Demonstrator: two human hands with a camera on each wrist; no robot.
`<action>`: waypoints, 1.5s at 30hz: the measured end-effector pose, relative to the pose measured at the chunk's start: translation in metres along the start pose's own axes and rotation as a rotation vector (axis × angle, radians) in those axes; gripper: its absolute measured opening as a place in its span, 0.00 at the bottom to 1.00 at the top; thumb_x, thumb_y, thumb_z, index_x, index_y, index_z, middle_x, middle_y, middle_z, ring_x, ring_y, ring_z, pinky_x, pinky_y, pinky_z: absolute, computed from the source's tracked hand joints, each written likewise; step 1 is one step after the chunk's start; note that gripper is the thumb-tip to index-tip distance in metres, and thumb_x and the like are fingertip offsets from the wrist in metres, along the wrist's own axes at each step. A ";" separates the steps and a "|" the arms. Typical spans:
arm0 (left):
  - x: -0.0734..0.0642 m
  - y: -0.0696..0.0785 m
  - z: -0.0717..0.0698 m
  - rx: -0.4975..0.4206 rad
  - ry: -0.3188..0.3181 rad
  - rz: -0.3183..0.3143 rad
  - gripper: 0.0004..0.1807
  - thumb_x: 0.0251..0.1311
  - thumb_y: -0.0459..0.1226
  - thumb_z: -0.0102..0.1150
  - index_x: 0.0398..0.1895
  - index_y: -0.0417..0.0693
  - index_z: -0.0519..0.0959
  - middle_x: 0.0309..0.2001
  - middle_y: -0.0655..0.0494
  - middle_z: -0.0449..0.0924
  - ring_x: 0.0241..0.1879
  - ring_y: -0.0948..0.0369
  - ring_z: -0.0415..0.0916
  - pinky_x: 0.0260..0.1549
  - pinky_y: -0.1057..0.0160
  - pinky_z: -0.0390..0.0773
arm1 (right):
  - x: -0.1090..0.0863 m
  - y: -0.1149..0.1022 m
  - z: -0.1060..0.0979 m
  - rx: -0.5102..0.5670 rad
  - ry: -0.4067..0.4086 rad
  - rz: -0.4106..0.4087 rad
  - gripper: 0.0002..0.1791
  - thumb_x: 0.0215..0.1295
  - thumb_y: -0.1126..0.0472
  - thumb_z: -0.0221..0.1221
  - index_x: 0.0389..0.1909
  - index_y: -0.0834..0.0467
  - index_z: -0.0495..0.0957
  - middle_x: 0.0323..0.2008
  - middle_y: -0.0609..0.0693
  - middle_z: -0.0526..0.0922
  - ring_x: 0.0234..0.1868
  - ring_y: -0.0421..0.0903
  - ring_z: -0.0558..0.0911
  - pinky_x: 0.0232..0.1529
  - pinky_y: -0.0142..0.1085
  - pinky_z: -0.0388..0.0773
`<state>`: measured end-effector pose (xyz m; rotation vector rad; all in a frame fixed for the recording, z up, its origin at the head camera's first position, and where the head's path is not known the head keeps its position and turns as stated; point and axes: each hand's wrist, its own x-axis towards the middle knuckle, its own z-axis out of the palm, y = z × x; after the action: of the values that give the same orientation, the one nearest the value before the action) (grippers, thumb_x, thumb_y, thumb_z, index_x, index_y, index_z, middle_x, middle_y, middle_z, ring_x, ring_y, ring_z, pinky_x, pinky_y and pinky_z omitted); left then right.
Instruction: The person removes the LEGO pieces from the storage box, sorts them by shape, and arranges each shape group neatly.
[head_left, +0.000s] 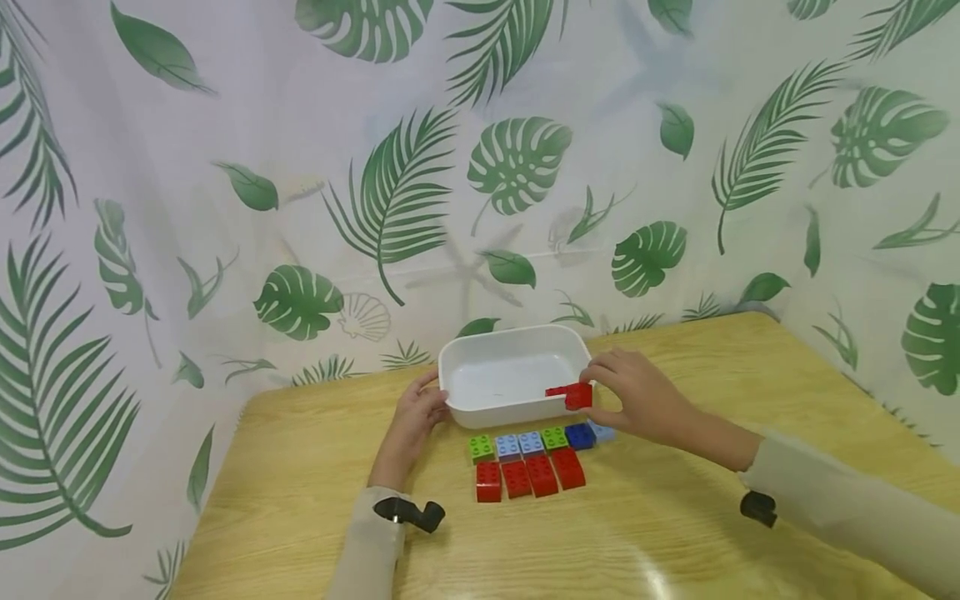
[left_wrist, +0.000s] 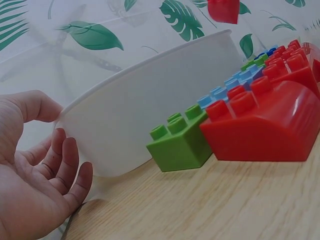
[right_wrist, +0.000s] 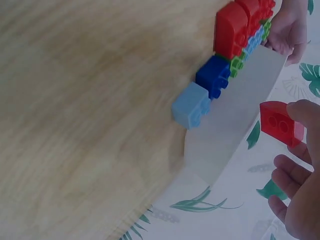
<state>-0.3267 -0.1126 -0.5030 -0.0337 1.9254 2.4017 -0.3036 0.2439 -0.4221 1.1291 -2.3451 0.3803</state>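
A white plastic tub [head_left: 498, 412] stands near the back edge of the table. My left hand [head_left: 412, 414] holds its left end, fingers at the rim and outer wall, as the left wrist view also shows. Above the tub's right front rim, my right hand [head_left: 637, 396] pinches a red toy brick [right_wrist: 277, 121] between thumb and fingers. In front of the tub, a row of green brick [head_left: 482, 448], light blue bricks and a dark blue brick [head_left: 580, 435] lies close to its wall. Several red curved bricks [head_left: 542, 475] form a second row nearer me.
The wooden table [head_left: 315, 500] runs under everything. A white curtain with green leaves [head_left: 510, 167] hangs right behind the table. At the right end of the back row, a light blue brick [right_wrist: 191, 106] sits beside the dark blue one.
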 end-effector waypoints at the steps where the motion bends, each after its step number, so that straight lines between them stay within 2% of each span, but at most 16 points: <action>1: 0.000 0.000 0.000 -0.002 0.005 -0.002 0.31 0.69 0.29 0.52 0.75 0.37 0.61 0.40 0.56 0.79 0.37 0.65 0.79 0.43 0.65 0.79 | -0.004 -0.002 -0.001 0.007 -0.012 0.017 0.20 0.50 0.54 0.77 0.40 0.56 0.82 0.40 0.48 0.83 0.46 0.49 0.81 0.49 0.48 0.81; 5: 0.000 0.000 0.000 -0.003 0.019 -0.009 0.31 0.69 0.29 0.52 0.75 0.37 0.62 0.41 0.55 0.79 0.38 0.65 0.79 0.43 0.65 0.79 | -0.020 -0.008 -0.001 0.023 -0.035 0.042 0.21 0.49 0.54 0.78 0.41 0.55 0.82 0.41 0.47 0.84 0.46 0.48 0.81 0.48 0.47 0.82; 11: 0.002 0.001 0.000 -0.013 0.023 0.001 0.31 0.68 0.28 0.52 0.74 0.36 0.62 0.38 0.57 0.79 0.36 0.65 0.79 0.42 0.66 0.79 | -0.043 -0.013 0.006 0.020 -0.029 0.017 0.21 0.46 0.55 0.79 0.39 0.55 0.81 0.39 0.45 0.82 0.43 0.44 0.79 0.45 0.44 0.81; 15: 0.003 0.002 0.000 -0.009 0.024 0.002 0.31 0.68 0.28 0.52 0.74 0.36 0.62 0.36 0.59 0.78 0.35 0.66 0.79 0.42 0.67 0.80 | -0.051 -0.017 0.008 0.029 -0.081 0.079 0.20 0.48 0.51 0.78 0.38 0.52 0.81 0.39 0.43 0.81 0.42 0.41 0.78 0.45 0.42 0.81; 19: 0.003 0.002 0.000 -0.006 0.028 -0.005 0.30 0.68 0.28 0.53 0.73 0.37 0.63 0.37 0.58 0.78 0.36 0.66 0.79 0.42 0.67 0.80 | -0.056 -0.023 0.011 0.054 -0.141 0.149 0.18 0.53 0.49 0.76 0.39 0.52 0.81 0.40 0.42 0.82 0.43 0.41 0.78 0.46 0.43 0.80; 23: 0.003 0.001 0.000 -0.008 0.032 -0.008 0.30 0.68 0.29 0.53 0.73 0.38 0.63 0.38 0.57 0.79 0.36 0.66 0.80 0.42 0.66 0.80 | -0.060 -0.026 0.013 0.052 -0.163 0.178 0.17 0.56 0.48 0.74 0.40 0.51 0.81 0.40 0.42 0.82 0.44 0.42 0.78 0.48 0.45 0.80; 28: 0.003 0.001 0.000 -0.007 0.036 -0.009 0.30 0.68 0.29 0.53 0.73 0.39 0.64 0.37 0.59 0.79 0.36 0.66 0.80 0.41 0.67 0.80 | -0.063 -0.027 0.015 0.006 -0.147 0.161 0.19 0.53 0.48 0.75 0.39 0.52 0.80 0.39 0.43 0.82 0.44 0.43 0.78 0.48 0.45 0.79; 34: 0.002 0.000 0.000 -0.006 0.031 -0.007 0.30 0.68 0.29 0.53 0.73 0.40 0.64 0.37 0.59 0.79 0.36 0.66 0.80 0.41 0.67 0.80 | -0.066 -0.027 0.015 -0.099 -0.201 0.155 0.22 0.50 0.42 0.75 0.34 0.51 0.78 0.36 0.43 0.79 0.40 0.43 0.74 0.47 0.45 0.77; 37: 0.001 -0.001 0.001 -0.007 0.025 0.000 0.29 0.68 0.28 0.53 0.73 0.39 0.64 0.37 0.59 0.79 0.35 0.66 0.80 0.41 0.67 0.80 | -0.068 -0.027 0.017 -0.146 -0.203 0.121 0.24 0.49 0.39 0.74 0.31 0.51 0.76 0.34 0.43 0.77 0.38 0.44 0.73 0.46 0.45 0.76; 45: 0.002 -0.003 0.002 -0.018 0.030 -0.005 0.30 0.68 0.29 0.53 0.73 0.40 0.65 0.38 0.58 0.78 0.36 0.66 0.80 0.41 0.67 0.80 | -0.071 -0.028 0.022 -0.238 -0.203 0.073 0.28 0.48 0.33 0.72 0.27 0.52 0.74 0.30 0.45 0.77 0.37 0.47 0.77 0.46 0.49 0.77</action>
<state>-0.3286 -0.1098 -0.5052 -0.0749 1.9133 2.4295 -0.2506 0.2625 -0.4790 1.0101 -2.5313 0.0094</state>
